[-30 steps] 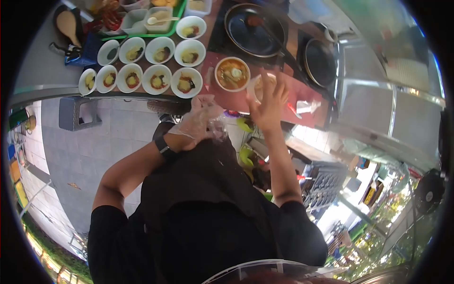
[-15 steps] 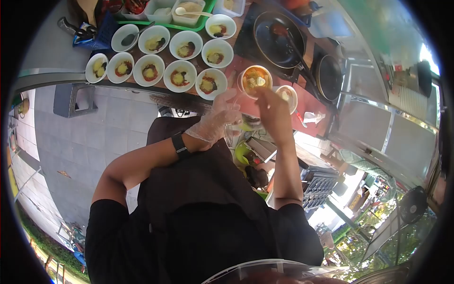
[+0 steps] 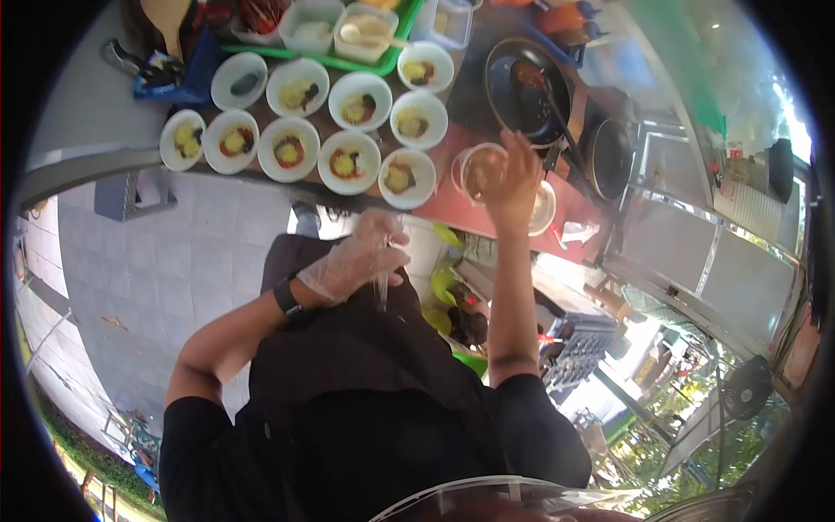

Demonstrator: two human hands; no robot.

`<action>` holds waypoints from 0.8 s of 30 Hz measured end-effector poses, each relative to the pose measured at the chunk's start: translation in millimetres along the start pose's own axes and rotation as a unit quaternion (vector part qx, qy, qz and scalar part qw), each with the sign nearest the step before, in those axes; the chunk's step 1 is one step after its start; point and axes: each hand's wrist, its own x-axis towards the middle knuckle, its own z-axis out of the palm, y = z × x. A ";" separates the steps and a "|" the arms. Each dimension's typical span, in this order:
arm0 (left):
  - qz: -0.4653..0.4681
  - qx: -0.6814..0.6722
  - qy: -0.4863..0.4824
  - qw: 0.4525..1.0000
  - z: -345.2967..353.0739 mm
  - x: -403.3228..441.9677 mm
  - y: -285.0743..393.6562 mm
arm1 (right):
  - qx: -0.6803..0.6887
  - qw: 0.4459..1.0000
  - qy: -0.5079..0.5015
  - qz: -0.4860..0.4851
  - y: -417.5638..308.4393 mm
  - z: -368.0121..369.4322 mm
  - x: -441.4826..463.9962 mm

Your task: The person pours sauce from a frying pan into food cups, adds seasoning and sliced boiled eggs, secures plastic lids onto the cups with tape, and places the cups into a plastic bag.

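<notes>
My left hand (image 3: 370,252), in a clear plastic glove, is held in front of my apron, below the bowls. Its fingers are curled around thin, clear plastic (image 3: 382,291) that hangs down and looks like a loose glove. My bare right hand (image 3: 515,181) has its fingers spread and raised over a tub (image 3: 474,174) on the red board. The fingers partly cover this tub, and I cannot tell whether they touch it. A second white tub (image 3: 543,210) stands beside it, partly behind my right wrist.
Several white bowls (image 3: 350,163) with yellow and dark red seasonings stand in two rows. Behind them is a green tray (image 3: 404,35) of ingredient containers. A black frying pan (image 3: 526,91) and a second pan (image 3: 609,158) sit at the right. A blue basket (image 3: 196,74) holds utensils.
My left hand has moved down and left, away from the counter, with the clear plastic. My right hand has risen slightly and its fingers have spread over the tub.
</notes>
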 end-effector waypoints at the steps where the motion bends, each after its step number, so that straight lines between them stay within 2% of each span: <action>1: -0.128 -0.221 0.038 0.966 -5.7 2.7 18.7 | -0.022 0.999 -0.028 0.022 -10.7 -1.0 -5.3; 3: -0.089 -0.007 -0.028 0.996 -39.0 22.9 53.0 | -0.045 0.998 -0.028 0.019 -19.8 6.6 -11.8; 5: -0.006 0.134 -0.019 0.991 -63.0 34.1 73.1 | -0.044 0.998 -0.014 0.046 -25.1 14.2 -15.9; 6: 0.006 -0.085 0.057 0.995 -68.5 43.2 79.2 | -0.052 0.996 -0.020 0.070 -26.3 14.8 -16.6; 7: 0.048 -0.294 0.122 0.947 -73.8 52.3 85.4 | -0.046 0.996 -0.004 0.071 -26.8 16.8 -15.9; 8: 0.066 -0.266 0.114 0.955 -91.9 67.0 98.8 | -0.053 0.996 0.002 0.073 -27.3 17.9 -16.0; 9: 0.126 -0.187 0.133 0.965 -109.9 81.0 118.2 | -0.062 0.995 0.003 0.078 -27.7 19.2 -16.4; 11: 0.237 -0.133 0.196 0.942 -127.8 110.9 158.0 | -0.057 0.995 0.024 0.082 -32.5 16.6 -15.0; 12: 0.249 -0.117 0.188 0.943 -137.1 125.0 167.9 | -0.061 0.994 0.018 0.092 -33.9 15.0 -15.3; 14: 0.392 0.008 0.266 0.880 -157.7 154.5 188.4 | -0.045 0.994 0.033 0.095 -33.7 14.8 -15.8; 15: 0.402 0.019 0.258 0.878 -165.7 169.4 200.7 | -0.037 0.994 0.027 0.102 -32.4 16.2 -15.5; 16: 0.464 0.034 0.294 0.835 -173.3 184.8 214.0 | -0.031 0.994 0.041 0.101 -30.4 18.0 -14.7; 18: 0.529 0.051 0.317 0.786 -195.8 216.1 242.6 | -0.042 0.995 0.022 0.092 -27.7 19.5 -14.6; 19: 0.553 0.168 0.357 0.734 -212.7 234.4 256.6 | -0.030 0.995 0.027 0.090 -27.6 19.3 -14.4; 21: 0.575 0.385 0.421 0.586 -249.1 274.4 288.6 | -0.026 0.995 0.028 0.089 -28.1 19.9 -15.9; 23: 0.530 0.523 0.501 0.440 -276.0 309.9 324.0 | -0.028 0.995 0.028 0.091 -25.6 18.7 -14.2; 24: 0.482 0.561 0.551 0.385 -287.3 326.3 342.0 | -0.033 0.996 0.033 0.082 -24.7 19.6 -15.0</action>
